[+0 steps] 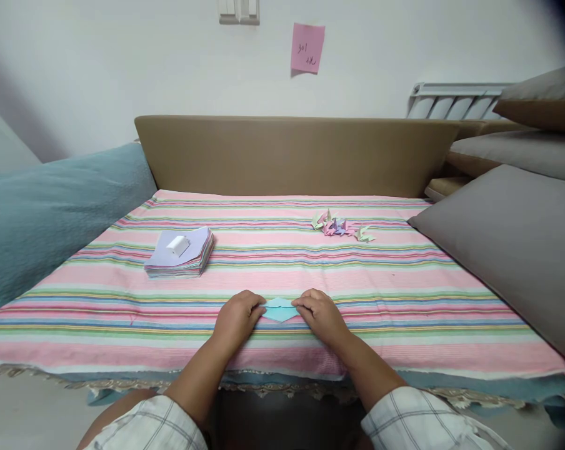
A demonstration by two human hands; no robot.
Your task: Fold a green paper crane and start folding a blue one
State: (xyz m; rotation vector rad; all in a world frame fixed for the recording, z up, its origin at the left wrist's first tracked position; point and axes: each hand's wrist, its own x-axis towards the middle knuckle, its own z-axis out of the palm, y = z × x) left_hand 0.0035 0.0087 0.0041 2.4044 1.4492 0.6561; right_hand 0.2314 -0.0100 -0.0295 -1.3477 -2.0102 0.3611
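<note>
A light blue folded paper (280, 310) lies low over the striped cloth in front of me, with a crease line running across its width. My left hand (239, 315) pinches its left end between thumb and fingers. At the opposite end, my right hand (320, 314) has its thumb and fingertips closed on the paper. The paper's middle shows between the two hands, while its outer tips are hidden under my fingers.
A stack of coloured paper (182, 256) with a small white block (178, 245) on top sits at the left. Several folded paper cranes (341, 226) lie farther back on the striped cloth (273, 262). Grey cushions (512, 244) flank the right; a blue-covered armrest (71, 212) flanks the left.
</note>
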